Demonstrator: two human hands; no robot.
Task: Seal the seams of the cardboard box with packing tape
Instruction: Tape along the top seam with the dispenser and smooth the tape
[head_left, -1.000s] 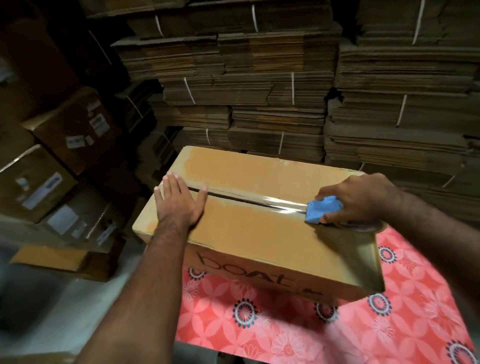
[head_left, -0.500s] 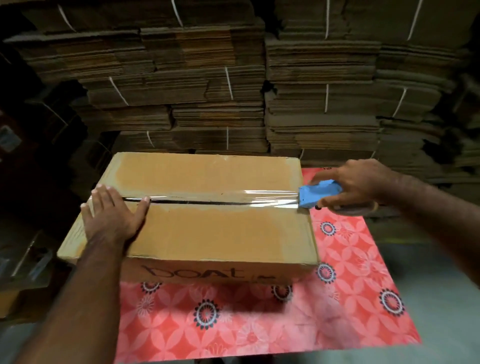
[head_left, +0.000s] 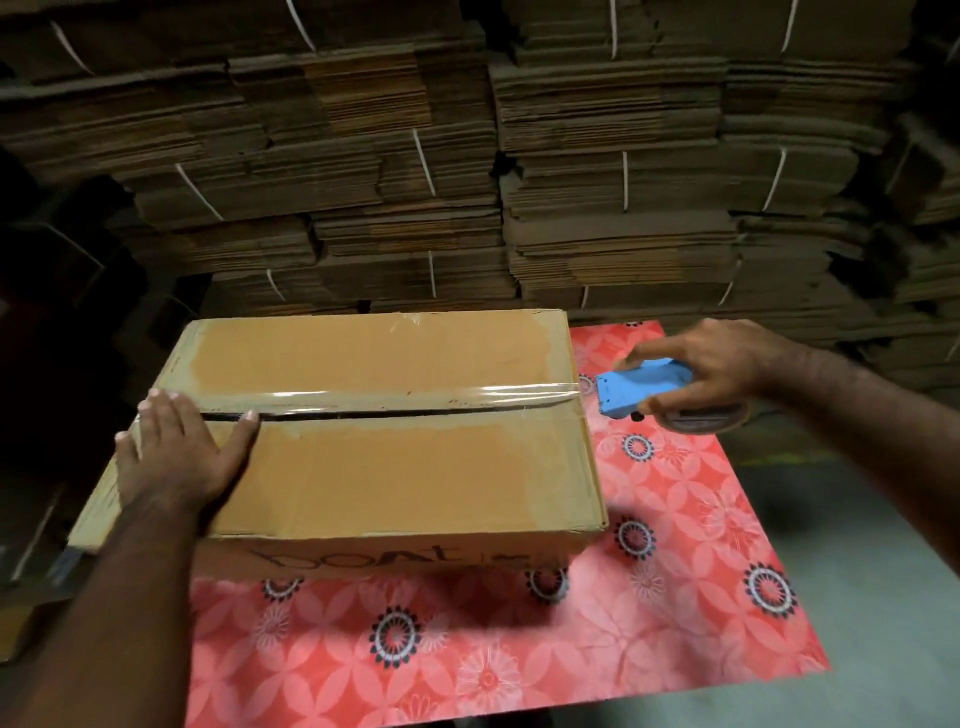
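A brown cardboard box (head_left: 395, 478) lies on a red floral sheet, its top flaps meeting at a dark centre seam. A strip of clear packing tape (head_left: 395, 397) runs along the far side of that seam to the box's right edge. My left hand (head_left: 179, 457) presses flat on the left end of the box top, thumb by the seam. My right hand (head_left: 711, 369) grips a blue tape dispenser (head_left: 641, 387) with its tape roll (head_left: 706, 415), held just past the box's right edge, above the sheet.
The red floral sheet (head_left: 675, 571) covers the surface under the box, with grey floor to its right. Tall stacks of flattened cardboard (head_left: 597, 182) tied with white straps stand close behind. More boxes sit in the dark at the left.
My right hand has drawn the dispenser rightward along the seam and off the box's right edge, laying tape. My left hand has stayed pressed on the left end.
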